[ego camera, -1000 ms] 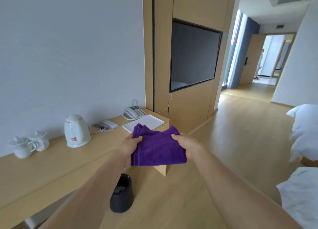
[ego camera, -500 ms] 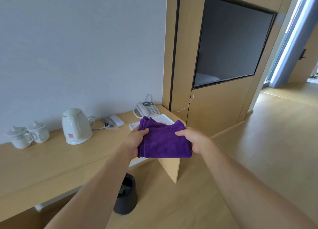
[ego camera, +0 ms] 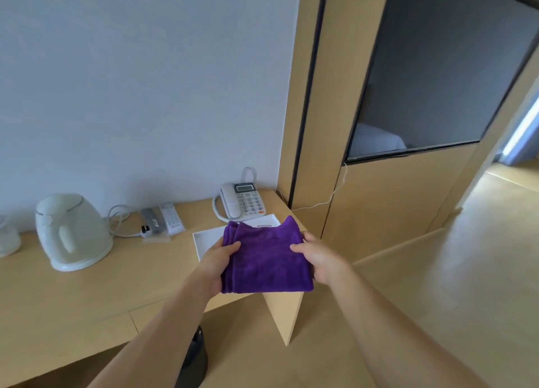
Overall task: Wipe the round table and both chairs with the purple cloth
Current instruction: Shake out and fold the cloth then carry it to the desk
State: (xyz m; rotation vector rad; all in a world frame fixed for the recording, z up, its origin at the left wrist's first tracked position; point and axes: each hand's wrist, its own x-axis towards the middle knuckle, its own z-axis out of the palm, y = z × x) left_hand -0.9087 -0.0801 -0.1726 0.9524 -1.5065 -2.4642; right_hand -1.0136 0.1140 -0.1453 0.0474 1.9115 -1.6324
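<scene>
I have both arms stretched forward, forearms converging, and between them I hold the folded purple cloth (ego camera: 267, 259) up in the air above the end of the wooden desk (ego camera: 73, 297). My left hand (ego camera: 217, 263) grips the cloth's left edge, thumb laid over the top face and fingers tucked beneath; my right hand (ego camera: 319, 259) pinches the right edge the same way, thumb on top, the other fingers hidden under the fabric. The two hands are apart, with the cloth's width spanning the gap, and the cloth shows several stacked layers along its left side. Directly under and behind the cloth lies one white tray (ego camera: 204, 242), partly covered from my view by the cloth and my left hand. Just beyond it sits one white telephone (ego camera: 243, 202) against the wooden partition (ego camera: 309, 96). Further left on the desk I count two remote controls (ego camera: 163, 220) lying side by side, one white kettle (ego camera: 70, 233), and at the very edge part of one white cup (ego camera: 7, 242). A dark screen (ego camera: 446, 72) is set into the partition on the right. Below the desk, one black bin (ego camera: 194, 358) stands on the floor, partly hidden by my left forearm.
</scene>
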